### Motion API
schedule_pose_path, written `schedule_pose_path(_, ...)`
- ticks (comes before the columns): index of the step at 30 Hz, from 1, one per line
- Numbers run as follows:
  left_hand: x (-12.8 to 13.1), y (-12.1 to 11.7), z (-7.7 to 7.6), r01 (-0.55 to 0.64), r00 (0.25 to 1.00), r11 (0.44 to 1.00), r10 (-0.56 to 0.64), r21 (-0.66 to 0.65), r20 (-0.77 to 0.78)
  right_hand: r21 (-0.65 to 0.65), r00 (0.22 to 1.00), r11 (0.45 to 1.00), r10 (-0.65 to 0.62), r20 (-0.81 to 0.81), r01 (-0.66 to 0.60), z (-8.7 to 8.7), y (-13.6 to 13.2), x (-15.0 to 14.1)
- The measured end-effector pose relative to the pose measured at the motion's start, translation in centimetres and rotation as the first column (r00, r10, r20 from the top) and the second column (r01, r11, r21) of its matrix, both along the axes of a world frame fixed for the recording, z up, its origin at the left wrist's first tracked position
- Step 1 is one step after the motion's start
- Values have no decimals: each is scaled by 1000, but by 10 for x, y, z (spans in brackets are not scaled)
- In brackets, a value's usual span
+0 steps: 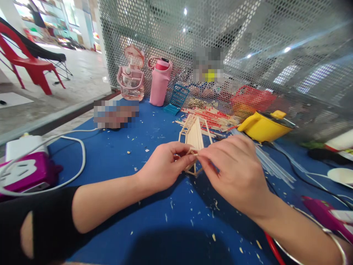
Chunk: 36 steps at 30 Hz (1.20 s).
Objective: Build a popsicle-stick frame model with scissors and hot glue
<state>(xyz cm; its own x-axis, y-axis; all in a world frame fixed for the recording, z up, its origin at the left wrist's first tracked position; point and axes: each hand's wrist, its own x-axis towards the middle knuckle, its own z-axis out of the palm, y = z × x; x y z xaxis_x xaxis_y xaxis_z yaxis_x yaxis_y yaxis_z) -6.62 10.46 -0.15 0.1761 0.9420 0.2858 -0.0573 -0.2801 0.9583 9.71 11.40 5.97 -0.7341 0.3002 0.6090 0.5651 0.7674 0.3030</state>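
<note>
A small model made of thin wooden sticks (194, 131) stands on the blue tabletop, with a slatted panel down its middle and open stick frames along its sides. At its near end, my left hand (162, 165) pinches a short pale wooden stick (194, 150) between thumb and fingers. From the other side my right hand (234, 169) closes its fingertips on the right end of that same stick. The fingers hide part of the model's near end, so I cannot tell whether the stick is joined to it.
Behind the model lie red-tipped sticks (213, 118), a blue plastic rack (177, 99), a pink bottle (160, 86) and a clear bottle (132, 82). A yellow pot (263, 127) and clear glue sticks (273, 165) are at right. A white cable (82, 147) curls at left. Perforated metal (171, 29) walls the back.
</note>
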Motion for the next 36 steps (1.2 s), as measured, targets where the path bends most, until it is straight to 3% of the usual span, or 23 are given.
schedule_pose_path(4, 1, -1, -1, 7, 1000, 1000, -7, 0, 6, -169, 983, 985, 9, -182, -40, -4, 8, 3)
schedule_pose_path(8, 1, -2, 1, -15, 999, 1000, 15, 6, -44, -247, 980, 967, 14, -199, -64, -7, 13, 3)
schedule_pose_path(18, -1, -4, 4, -41, 995, 999, 41, 2, -91, -284, 972, 955, 14, -235, -82, -9, 14, 3)
schedule_pose_path(27, 1, -1, 1, 4, 1000, 997, -2, -72, 25, -319, 978, 939, 61, -201, -125, -9, 14, 6)
schedule_pose_path(36, 2, -4, 2, -28, 999, 998, 26, -59, -32, -304, 975, 945, 52, -215, -117, -11, 13, 5)
